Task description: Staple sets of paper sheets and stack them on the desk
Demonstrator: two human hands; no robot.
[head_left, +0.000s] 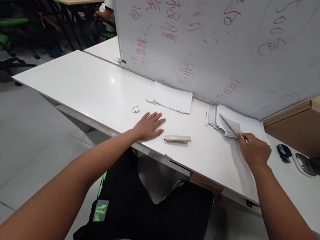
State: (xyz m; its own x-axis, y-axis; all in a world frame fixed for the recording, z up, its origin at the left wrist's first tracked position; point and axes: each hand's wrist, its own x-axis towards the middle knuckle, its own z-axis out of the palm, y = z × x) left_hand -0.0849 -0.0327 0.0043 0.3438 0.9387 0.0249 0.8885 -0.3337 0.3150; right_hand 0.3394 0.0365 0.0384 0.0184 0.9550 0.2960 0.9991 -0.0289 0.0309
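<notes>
My left hand (148, 127) lies flat on the white desk with its fingers spread, holding nothing. Just right of it is a pale beige stapler (177, 138). A small white ring-shaped item (135, 109) sits to its upper left. On the right, my right hand (253, 149) pinches the corner of paper sheets (230, 126) between thumb and fingers. The held corner is lifted a little off a paper stack (246, 121) against the whiteboard. Behind my left hand, a second paper stack (170, 97) rests on the desk by the board.
A whiteboard (210, 59) with red writing stands along the desk's back edge. At the right are a dark small object (284, 152), a computer mouse (305, 164) and a cardboard box (311, 125). People sit near a monitor desk (69, 0) at upper left.
</notes>
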